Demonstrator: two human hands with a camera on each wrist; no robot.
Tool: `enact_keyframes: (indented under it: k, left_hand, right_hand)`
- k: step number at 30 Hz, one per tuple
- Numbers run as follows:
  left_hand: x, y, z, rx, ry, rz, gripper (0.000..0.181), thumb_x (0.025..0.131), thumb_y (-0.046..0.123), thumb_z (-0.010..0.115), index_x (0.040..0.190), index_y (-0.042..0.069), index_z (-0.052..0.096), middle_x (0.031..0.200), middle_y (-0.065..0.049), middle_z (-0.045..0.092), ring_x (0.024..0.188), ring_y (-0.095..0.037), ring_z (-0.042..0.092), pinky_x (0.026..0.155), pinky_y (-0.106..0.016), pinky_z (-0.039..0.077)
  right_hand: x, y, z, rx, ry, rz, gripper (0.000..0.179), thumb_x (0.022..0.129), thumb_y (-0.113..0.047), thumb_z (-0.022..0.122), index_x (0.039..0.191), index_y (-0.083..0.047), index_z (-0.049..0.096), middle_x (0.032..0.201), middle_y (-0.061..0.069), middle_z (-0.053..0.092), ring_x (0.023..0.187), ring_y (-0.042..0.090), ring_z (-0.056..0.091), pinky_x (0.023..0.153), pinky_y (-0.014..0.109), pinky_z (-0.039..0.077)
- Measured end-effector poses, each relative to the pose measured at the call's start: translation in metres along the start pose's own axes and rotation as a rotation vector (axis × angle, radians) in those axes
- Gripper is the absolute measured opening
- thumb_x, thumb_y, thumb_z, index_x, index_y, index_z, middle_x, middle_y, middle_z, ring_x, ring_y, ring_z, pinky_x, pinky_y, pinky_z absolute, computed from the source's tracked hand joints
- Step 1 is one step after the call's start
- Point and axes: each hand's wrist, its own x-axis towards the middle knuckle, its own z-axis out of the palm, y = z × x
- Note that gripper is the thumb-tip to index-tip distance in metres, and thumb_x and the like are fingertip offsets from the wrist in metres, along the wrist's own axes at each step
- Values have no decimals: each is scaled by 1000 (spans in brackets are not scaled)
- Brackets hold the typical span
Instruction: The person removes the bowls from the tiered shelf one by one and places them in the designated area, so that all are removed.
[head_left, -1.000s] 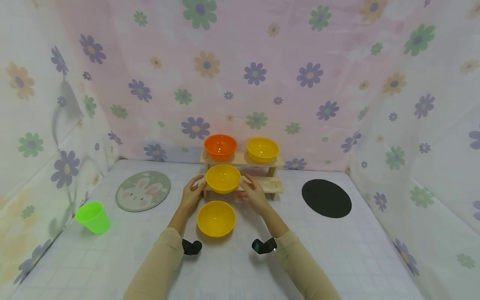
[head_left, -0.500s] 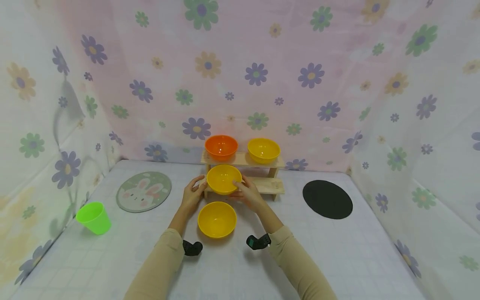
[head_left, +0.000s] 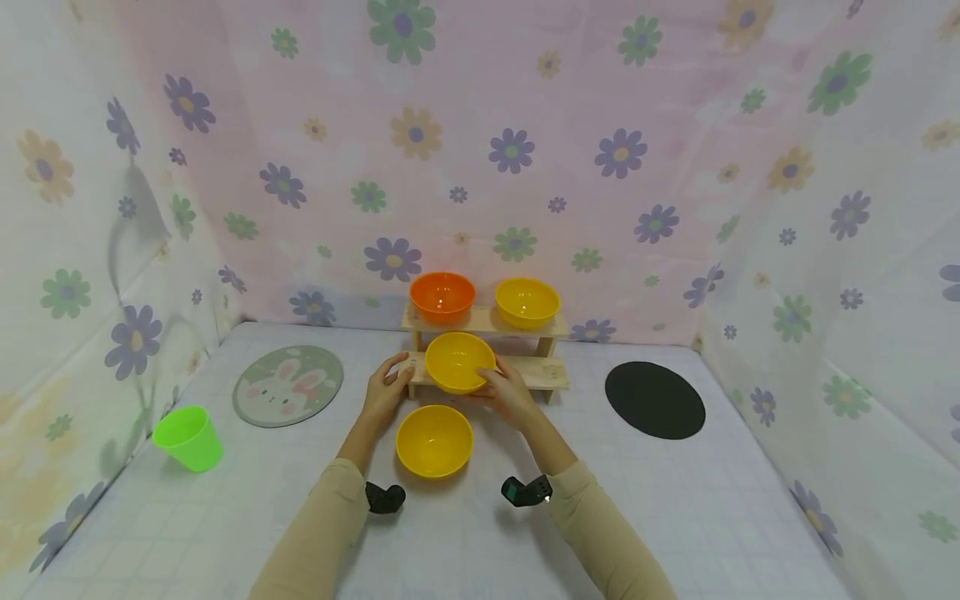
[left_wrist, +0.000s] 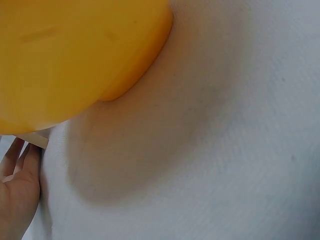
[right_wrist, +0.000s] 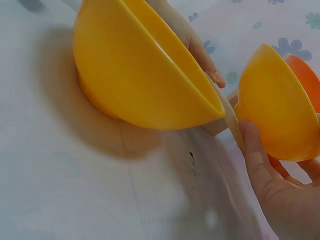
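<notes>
A two-tier wooden shelf [head_left: 551,372] stands at the back of the table. Its top tier carries an orange bowl [head_left: 442,296] and a yellow bowl [head_left: 527,302]. A third yellow bowl [head_left: 460,362] sits on the lower tier, and my right hand [head_left: 504,390] grips its right side, thumb on the wall [right_wrist: 252,150]. My left hand [head_left: 386,387] rests with relaxed fingers against the shelf's left end, clear of that bowl. Another yellow bowl [head_left: 434,440] sits on the table between my forearms; it fills the left wrist view [left_wrist: 65,55] and looms large in the right wrist view [right_wrist: 135,75].
A green cup [head_left: 187,437] leans at the left edge of the table. A round rabbit mat [head_left: 287,383] lies left of the shelf, a black round mat [head_left: 655,398] to its right. Floral cloth walls close in three sides.
The yellow bowl on the lower tier has slid to the right with my right hand. My left hand has come off it and now lies at the shelf's left end.
</notes>
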Motion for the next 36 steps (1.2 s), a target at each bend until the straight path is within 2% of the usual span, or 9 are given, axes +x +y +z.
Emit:
enact_keyframes:
  k: [8,17,26,29,34,36]
  left_hand:
    - [-2,1,1,3,22,4,44,93,17,59,135,9,49,132,-22,51,115,-27,52,80,-20,48]
    - [-4,2,0,20,5,14,44,94,17,57,136,8,47,138,-23,46,123,-32,48,96,-38,46]
    - [-2,0,1,0,3,0,45,94,18,57,137,8,46,135,-24,47,118,-29,50,87,-26,47]
    - [-7,8,2,-24,-6,-21,45,95,15,56,138,6,45,134,-27,47,116,-28,50,90,-29,46]
    - [-18,26,4,-31,-25,-37,45,95,10,54,138,2,43,134,-29,46,117,-30,49,95,-36,44]
    - [-19,27,4,-36,-29,-36,45,95,10,54,138,3,43,135,-29,46,119,-31,48,97,-38,43]
  right_hand:
    - [-17,0,-11,-5,32,7,57,96,-7,45,149,-8,24,144,23,34,84,22,65,88,50,48]
    - [-38,1,-28,-5,20,-11,58,96,-7,46,149,-6,22,145,24,31,90,24,63,88,49,49]
    - [-53,1,-44,11,29,21,57,97,-6,45,149,-7,22,146,21,29,91,22,62,81,36,54]
    - [-58,0,-48,6,15,32,57,97,-7,45,149,-8,21,147,21,28,93,21,61,83,36,53]
    - [-66,0,-54,20,6,46,60,97,-6,45,150,-8,18,147,24,25,88,21,63,83,36,53]
    - [-70,1,-55,16,15,58,61,96,-5,45,150,-7,17,146,26,25,85,20,64,82,35,54]
